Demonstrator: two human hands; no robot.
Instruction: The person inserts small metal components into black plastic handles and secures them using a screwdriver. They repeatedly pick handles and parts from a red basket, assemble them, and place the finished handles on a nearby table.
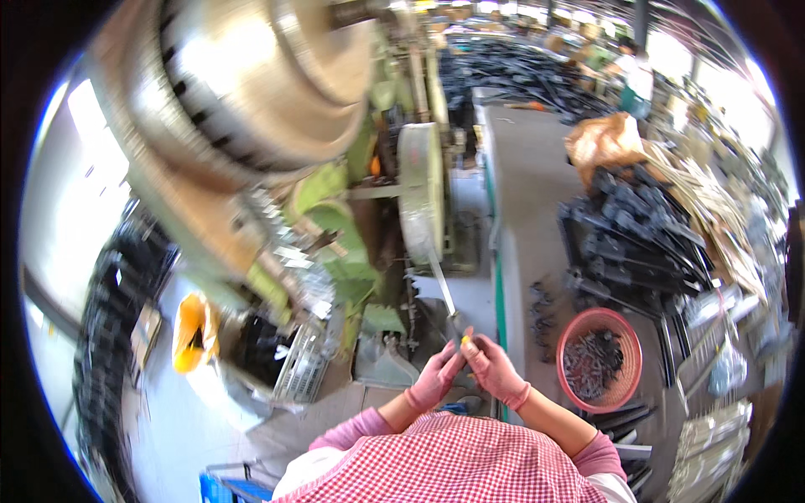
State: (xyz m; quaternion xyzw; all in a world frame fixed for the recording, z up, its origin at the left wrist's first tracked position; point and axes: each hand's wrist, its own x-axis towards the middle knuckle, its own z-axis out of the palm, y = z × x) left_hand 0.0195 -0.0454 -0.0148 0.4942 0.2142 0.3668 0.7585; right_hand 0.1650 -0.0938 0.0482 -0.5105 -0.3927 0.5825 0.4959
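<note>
In front of my waist my two hands come together, both in pink gloves. My left hand (435, 379) and my right hand (496, 369) are closed with the fingertips meeting around the dark near end of a long, thin, pale metal piece (443, 283). It points up and away from me, toward a light green machine wheel (422, 193). Motion blur hides its exact kind. A small yellow spot shows at my right fingertips.
A big machine with a metal flywheel (251, 75) fills the upper left. On the grey worktable (532, 184) at right stand a red basket (599, 406) of small metal parts and a heap of black parts (637, 226). A grey crate (300, 366) stands lower left. Another person (637, 80) is far off.
</note>
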